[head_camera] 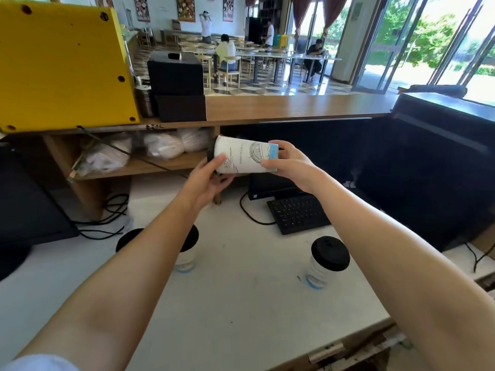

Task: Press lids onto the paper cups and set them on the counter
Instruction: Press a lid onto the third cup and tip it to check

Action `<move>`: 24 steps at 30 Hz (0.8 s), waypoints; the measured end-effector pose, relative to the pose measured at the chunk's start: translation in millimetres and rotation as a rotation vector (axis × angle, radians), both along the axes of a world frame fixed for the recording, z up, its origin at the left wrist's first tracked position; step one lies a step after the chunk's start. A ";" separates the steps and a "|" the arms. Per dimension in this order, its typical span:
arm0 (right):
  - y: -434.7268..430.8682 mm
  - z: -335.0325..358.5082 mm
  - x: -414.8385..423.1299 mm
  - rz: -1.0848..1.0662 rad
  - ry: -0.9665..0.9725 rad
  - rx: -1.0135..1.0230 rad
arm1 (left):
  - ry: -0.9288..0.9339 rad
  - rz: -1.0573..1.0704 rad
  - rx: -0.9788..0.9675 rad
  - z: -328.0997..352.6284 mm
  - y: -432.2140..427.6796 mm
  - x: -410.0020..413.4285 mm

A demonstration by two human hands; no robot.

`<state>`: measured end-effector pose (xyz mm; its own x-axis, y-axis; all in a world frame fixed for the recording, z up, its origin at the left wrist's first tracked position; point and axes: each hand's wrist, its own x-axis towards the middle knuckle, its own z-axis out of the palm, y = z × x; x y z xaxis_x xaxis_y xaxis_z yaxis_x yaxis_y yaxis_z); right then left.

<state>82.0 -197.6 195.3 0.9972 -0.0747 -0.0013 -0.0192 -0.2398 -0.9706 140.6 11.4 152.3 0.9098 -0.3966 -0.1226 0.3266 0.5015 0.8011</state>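
both arms stretched forward; left hand (211, 178) and right hand (290, 167) facing each other, fingers curled, gripping.

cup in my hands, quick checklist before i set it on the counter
1. Grip: left hand and right hand both hold the cup: ok.
2. Lid fully seated on the cup: cannot tell.
3. Cup upright: not ok, it lies sideways, lid end to the left.
4. Bare spot on the counter: ok.
5. Right cup lidded, standing, clear of that spot: ok.
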 end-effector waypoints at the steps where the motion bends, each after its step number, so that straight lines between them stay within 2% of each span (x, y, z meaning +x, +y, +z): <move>1: -0.3 0.4 -0.5 0.017 0.002 -0.048 | -0.032 0.009 0.026 8.0 0.1 4.2; 6: 9.5 11.4 1.6 0.087 -0.024 -0.345 | -0.214 0.059 0.107 57.5 -10.2 9.8; 11: 24.2 18.9 11.8 0.030 -0.065 -0.331 | -0.492 0.099 0.288 95.8 -26.4 4.2; 14: 30.5 17.7 14.5 -0.042 -0.112 -0.243 | -0.493 0.155 0.308 97.4 -35.7 -4.1; 19: 38.8 5.8 11.8 -0.075 -0.184 -0.176 | -0.523 0.253 0.549 68.7 -50.5 -20.0; 24: 37.5 -29.9 7.6 0.029 -0.069 -0.200 | -0.464 0.339 0.665 23.5 -51.4 -34.2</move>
